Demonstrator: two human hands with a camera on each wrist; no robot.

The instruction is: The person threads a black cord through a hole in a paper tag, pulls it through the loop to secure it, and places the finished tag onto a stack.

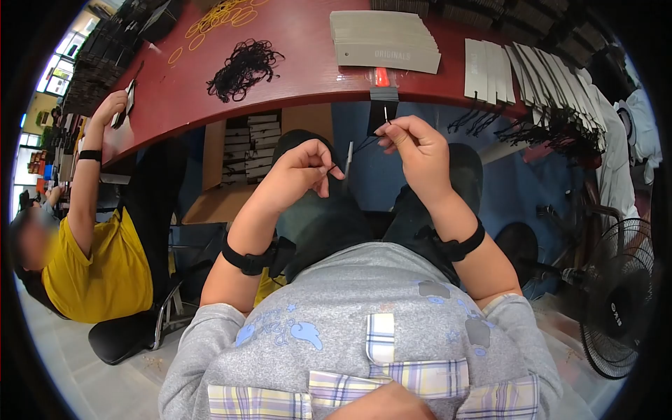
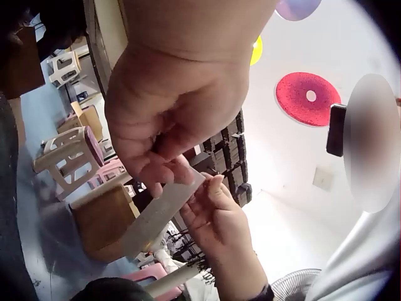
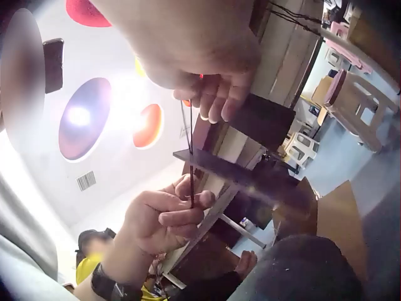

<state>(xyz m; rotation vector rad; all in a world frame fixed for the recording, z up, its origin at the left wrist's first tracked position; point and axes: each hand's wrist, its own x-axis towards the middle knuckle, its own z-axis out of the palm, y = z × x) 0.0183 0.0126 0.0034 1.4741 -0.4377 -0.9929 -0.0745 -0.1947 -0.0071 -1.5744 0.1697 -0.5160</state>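
Between the two hands a flat grey tag [image 1: 349, 159] hangs nearly edge-on to the head view, above the lap. Through its end runs a thin black cord [image 3: 192, 172], stretched between the hands in the right wrist view. On one side of the tag, the left hand [image 1: 305, 168] pinches the cord between thumb and fingers. The right hand [image 1: 420, 148] pinches the cord's other side, and a short white tip [image 1: 385, 114] sticks up at its fingertips. In the left wrist view the tag's pale face [image 2: 164, 212] shows between both hands.
On the red table [image 1: 308, 42] lie a stack of grey tags [image 1: 385, 42], tangled black cords [image 1: 246, 68] and yellow bands [image 1: 220, 17]. Corded tags [image 1: 560, 87] line its right edge. A box [image 1: 217, 178] stands underneath; a fan [image 1: 616, 308] is right, a person in yellow [image 1: 105, 266] left.
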